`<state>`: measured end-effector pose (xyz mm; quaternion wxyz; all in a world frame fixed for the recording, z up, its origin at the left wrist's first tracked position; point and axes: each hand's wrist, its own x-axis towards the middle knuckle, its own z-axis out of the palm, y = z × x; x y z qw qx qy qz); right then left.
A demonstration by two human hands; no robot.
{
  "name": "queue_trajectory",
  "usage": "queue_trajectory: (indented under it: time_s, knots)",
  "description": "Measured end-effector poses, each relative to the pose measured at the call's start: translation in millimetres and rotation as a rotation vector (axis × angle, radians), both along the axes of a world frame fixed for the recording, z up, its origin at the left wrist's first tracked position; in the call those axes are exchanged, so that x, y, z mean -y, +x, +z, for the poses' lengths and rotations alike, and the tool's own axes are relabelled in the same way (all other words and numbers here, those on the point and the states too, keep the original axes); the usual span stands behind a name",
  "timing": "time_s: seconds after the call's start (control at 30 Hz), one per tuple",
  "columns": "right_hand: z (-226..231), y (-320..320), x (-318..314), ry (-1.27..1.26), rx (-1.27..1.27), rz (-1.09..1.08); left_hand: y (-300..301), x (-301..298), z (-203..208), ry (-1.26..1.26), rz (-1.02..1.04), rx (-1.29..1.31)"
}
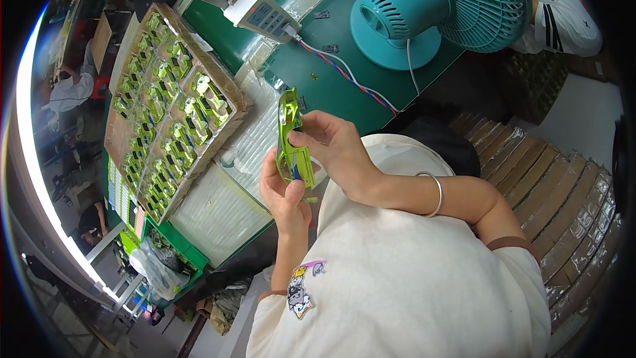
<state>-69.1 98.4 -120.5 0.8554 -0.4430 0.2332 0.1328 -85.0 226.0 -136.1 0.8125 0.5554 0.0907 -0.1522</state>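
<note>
A shiny lime-green plastic piece [298, 160], shaped like a toy car body, is held upright in front of my chest, over the near edge of the bench. My left hand [283, 192] grips its lower end, thumb on the near side and fingers behind. My right hand [334, 149] pinches its middle from the right, with the thumb pressed on its face. Dark and blue details show on the piece. Left of my hands, a cardboard-edged tray [228, 96] holds several similar green pieces in rows.
A teal fan [397, 13] stands on the green bench [331, 69] at the far right. A white power strip [262, 16] trails cables toward me. Stacked cardboard [550, 205] lies at right. A green bin [192, 252] with plastic bags sits at lower left. Other people work nearby.
</note>
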Motion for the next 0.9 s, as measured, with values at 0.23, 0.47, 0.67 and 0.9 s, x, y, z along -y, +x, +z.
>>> queue_trajectory:
  time_s: [0.23,0.47,0.67,0.9]
  knots:
    - [-7,0,-9,0.065,0.037,-0.049,-10,17,-9,0.036,0.143,0.030]
    - [-3,3,-3,0.035,-0.002,0.004,-11,20,-10,0.006,0.164,0.044]
    - [-15,6,-7,-0.041,0.041,-0.002,-8,18,-14,-0.027,0.122,0.031]
    - [-20,12,-10,0.026,-0.010,-0.039,-8,20,-14,-0.037,0.113,-0.013]
